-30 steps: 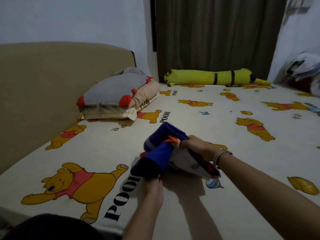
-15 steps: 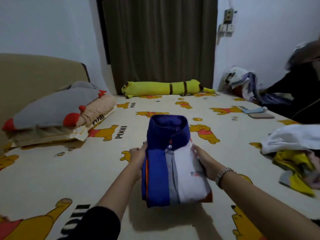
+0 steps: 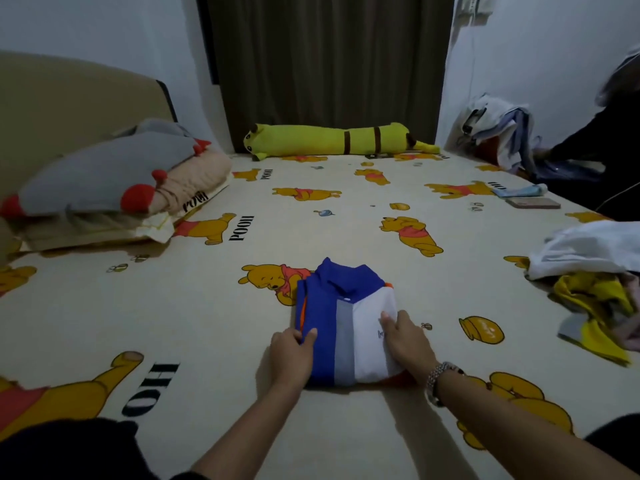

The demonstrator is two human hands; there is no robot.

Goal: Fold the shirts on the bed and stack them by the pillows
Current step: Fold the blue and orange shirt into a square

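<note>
A folded blue, grey and white shirt point(image 3: 343, 320) with orange trim lies flat on the bed point(image 3: 214, 299), collar pointing away from me. My left hand point(image 3: 292, 355) grips its near left edge, thumb on top of the blue panel. My right hand point(image 3: 405, 337) rests flat on the white panel, fingers straight; a metal bracelet is on that wrist. The pillows point(image 3: 114, 188) are stacked at the far left against the headboard. Unfolded white and yellow shirts point(image 3: 595, 275) lie in a heap at the right edge.
A long yellow plush toy point(image 3: 339, 142) lies along the far side below a dark curtain. A phone point(image 3: 533, 203) and a small blue item point(image 3: 519, 191) rest at the far right. Another person in dark clothes point(image 3: 602, 133) sits beyond the right edge, beside a clothes pile point(image 3: 498, 133).
The shirt went from being held up and folded to lying flat. My hands slid toward its near end, and my view swung right.
</note>
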